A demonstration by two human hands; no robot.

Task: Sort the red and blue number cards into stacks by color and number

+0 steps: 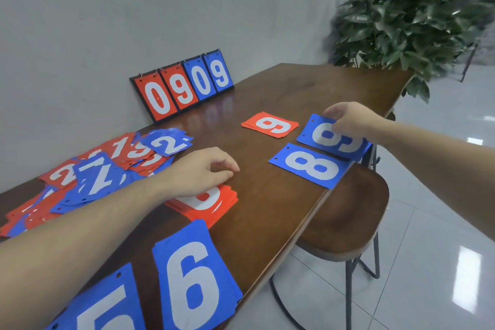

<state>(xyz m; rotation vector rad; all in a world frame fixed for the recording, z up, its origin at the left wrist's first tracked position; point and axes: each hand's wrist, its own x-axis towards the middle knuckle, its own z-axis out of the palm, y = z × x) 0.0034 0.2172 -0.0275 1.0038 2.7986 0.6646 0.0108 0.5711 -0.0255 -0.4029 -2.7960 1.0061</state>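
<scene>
Blue 9 card (330, 139) is pinched in the right hand (348, 119), going onto its stack beyond the blue 8 (310, 166). Left hand (198, 171) rests loosely curled, grasping nothing, over a red stack (206, 203); next likely needs another card from the pile (93, 174) behind it.

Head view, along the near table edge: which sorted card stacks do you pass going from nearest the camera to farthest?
blue 5 stack → blue 6 stack → blue 8 stack → blue 9 stack, which the right hand is touching.
</scene>
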